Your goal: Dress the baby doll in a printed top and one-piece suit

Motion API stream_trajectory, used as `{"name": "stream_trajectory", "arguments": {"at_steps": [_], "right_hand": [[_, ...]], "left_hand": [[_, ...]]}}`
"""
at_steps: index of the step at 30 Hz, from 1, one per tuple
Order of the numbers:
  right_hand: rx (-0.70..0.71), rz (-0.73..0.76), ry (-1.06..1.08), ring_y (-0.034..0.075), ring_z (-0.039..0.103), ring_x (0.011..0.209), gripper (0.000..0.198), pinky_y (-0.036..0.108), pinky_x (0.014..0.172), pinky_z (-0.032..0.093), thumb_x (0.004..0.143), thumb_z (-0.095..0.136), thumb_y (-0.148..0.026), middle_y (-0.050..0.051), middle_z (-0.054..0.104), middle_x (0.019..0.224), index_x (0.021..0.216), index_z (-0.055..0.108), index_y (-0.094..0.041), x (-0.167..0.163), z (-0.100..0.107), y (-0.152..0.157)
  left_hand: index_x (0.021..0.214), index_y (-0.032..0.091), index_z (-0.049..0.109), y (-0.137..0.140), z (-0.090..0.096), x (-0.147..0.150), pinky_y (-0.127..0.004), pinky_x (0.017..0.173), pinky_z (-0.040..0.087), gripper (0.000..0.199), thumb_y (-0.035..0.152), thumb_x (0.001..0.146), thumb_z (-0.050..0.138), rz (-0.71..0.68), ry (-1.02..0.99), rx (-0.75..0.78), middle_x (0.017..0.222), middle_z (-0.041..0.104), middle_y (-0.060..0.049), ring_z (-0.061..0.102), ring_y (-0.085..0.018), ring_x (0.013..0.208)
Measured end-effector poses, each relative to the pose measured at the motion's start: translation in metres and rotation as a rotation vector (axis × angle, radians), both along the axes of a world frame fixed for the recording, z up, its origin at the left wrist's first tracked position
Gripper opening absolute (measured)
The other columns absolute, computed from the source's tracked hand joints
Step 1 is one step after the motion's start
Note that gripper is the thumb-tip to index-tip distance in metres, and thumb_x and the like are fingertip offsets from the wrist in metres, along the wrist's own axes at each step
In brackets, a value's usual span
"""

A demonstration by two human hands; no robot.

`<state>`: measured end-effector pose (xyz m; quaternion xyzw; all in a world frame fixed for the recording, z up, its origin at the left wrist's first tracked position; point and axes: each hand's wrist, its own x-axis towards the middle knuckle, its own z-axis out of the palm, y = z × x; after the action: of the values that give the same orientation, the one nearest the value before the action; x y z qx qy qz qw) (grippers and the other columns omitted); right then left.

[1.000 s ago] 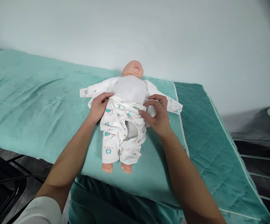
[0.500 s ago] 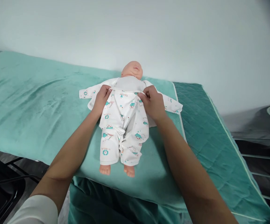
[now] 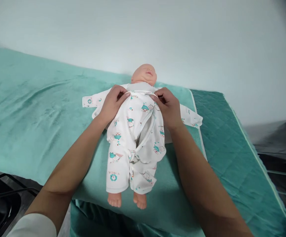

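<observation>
A baby doll (image 3: 143, 74) lies on its back, head toward the wall and bare feet toward me. It wears printed white baby pants (image 3: 122, 126) with an open slit at the crotch. Under them is a white top (image 3: 191, 116), its sleeves spread out to both sides. My left hand (image 3: 113, 102) pinches the waistband at its left end, over the doll's chest. At the other end of the waistband, my right hand (image 3: 168, 108) grips the fabric between thumb and fingers. Both hands partly hide the top.
A light green velvety cover (image 3: 34, 108) lies under the doll. To the right is a darker quilted cover (image 3: 219, 144). A white wall (image 3: 143, 29) rises behind. Black furniture (image 3: 2, 204) stands at the lower left, and metal bars (image 3: 285, 179) show at the right.
The waistband has been drawn higher up the doll's chest, and the slit at the crotch gapes wider. The doll appears larger and its feet lower in view.
</observation>
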<state>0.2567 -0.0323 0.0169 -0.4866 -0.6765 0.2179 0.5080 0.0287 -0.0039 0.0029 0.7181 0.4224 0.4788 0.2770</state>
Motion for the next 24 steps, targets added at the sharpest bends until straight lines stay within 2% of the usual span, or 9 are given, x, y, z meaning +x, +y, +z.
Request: {"name": "stream_trajectory", "arguments": {"at_steps": [3,7,12,16,20,24], "right_hand": [[0.028,-0.011,-0.125,0.016,0.049,0.071,0.037,0.032,0.069,0.041,0.094,0.063,-0.058,-0.001,0.056,0.074,0.080,0.057,-0.024,-0.001,0.003,0.008],[-0.102,-0.016,-0.187,0.015,0.044,0.064,0.032,0.030,0.062,0.036,0.091,0.068,-0.051,-0.004,0.050,0.063,0.079,0.055,-0.024,0.002,0.006,0.036],[-0.336,0.088,0.068,0.015,0.049,0.064,0.041,0.029,0.059,0.038,0.084,0.074,-0.059,-0.001,0.054,0.067,0.076,0.058,-0.022,0.005,0.001,0.058],[-0.425,0.125,0.321,0.017,0.052,0.065,0.044,0.032,0.059,0.044,0.076,0.077,-0.062,0.000,0.055,0.069,0.075,0.057,-0.024,0.012,-0.007,0.051],[-0.456,0.129,0.468,0.017,0.050,0.061,0.041,0.035,0.058,0.048,0.073,0.076,-0.058,-0.001,0.050,0.065,0.071,0.051,-0.026,0.026,-0.011,0.035],[-0.520,0.050,0.545,0.016,0.044,0.056,0.037,0.034,0.052,0.043,0.071,0.077,-0.053,-0.002,0.046,0.062,0.072,0.051,-0.026,0.040,-0.014,0.017]], "left_hand": [[0.088,0.023,0.052,0.010,0.004,-0.001,-0.033,0.081,0.043,0.022,0.039,0.103,0.054,0.026,0.071,-0.069,0.087,0.062,-0.002,0.056,-0.019,0.084],[0.082,0.022,0.046,0.036,0.001,-0.003,-0.033,0.078,0.040,0.025,0.034,0.102,0.057,0.103,0.094,-0.156,0.079,0.055,0.000,0.051,-0.018,0.080],[0.079,0.022,0.046,0.056,-0.010,-0.005,-0.035,0.083,0.041,0.025,0.029,0.099,0.060,0.170,0.002,-0.217,0.075,0.049,-0.001,0.049,-0.020,0.082],[0.079,0.023,0.045,0.050,-0.016,-0.002,-0.036,0.087,0.042,0.027,0.030,0.098,0.063,0.184,-0.054,-0.196,0.073,0.049,-0.001,0.052,-0.022,0.086],[0.080,0.024,0.045,0.032,-0.015,-0.001,-0.036,0.085,0.042,0.024,0.023,0.098,0.060,0.266,-0.032,-0.180,0.072,0.051,0.000,0.056,-0.023,0.084],[0.081,0.025,0.048,0.014,-0.013,-0.006,-0.037,0.082,0.044,0.020,0.022,0.099,0.056,0.335,0.033,-0.176,0.073,0.056,-0.001,0.056,-0.024,0.078]]}}
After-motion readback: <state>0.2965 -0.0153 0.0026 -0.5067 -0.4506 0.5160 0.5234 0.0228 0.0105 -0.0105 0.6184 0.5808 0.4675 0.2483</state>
